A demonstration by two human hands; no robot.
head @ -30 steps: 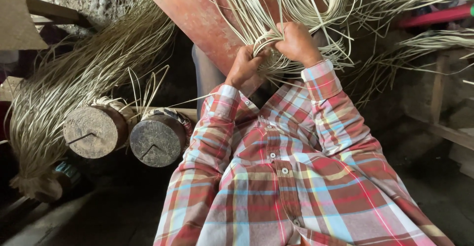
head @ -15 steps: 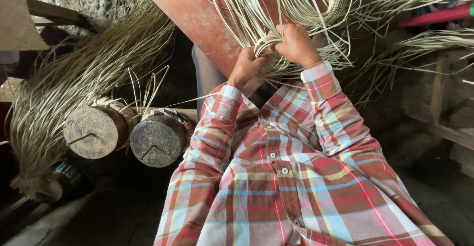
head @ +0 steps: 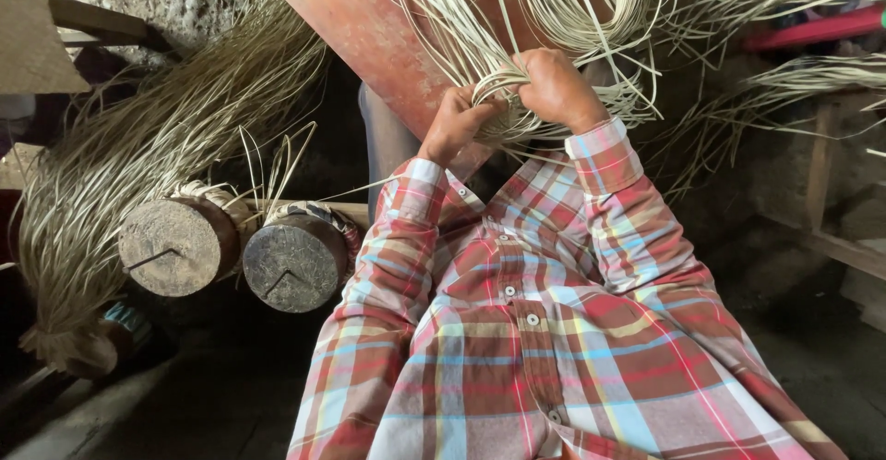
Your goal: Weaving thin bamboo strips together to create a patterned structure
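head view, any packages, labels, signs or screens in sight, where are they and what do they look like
None in view: no package, label, sign or screen.
Only the left hand and right hand gripping pale cane strips over a reddish board, and two round wooden blocks at left.

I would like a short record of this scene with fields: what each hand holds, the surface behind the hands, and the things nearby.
left hand: grips a bunch of pale cane strips
right hand: closed on the same bunch, beside the left hand
surface behind: reddish board, tilted, with strips draped over it
nearby left: two round wooden logs with strips wound around them
further left: large loose bundle of strips
clothing: plaid shirt, long sleeves
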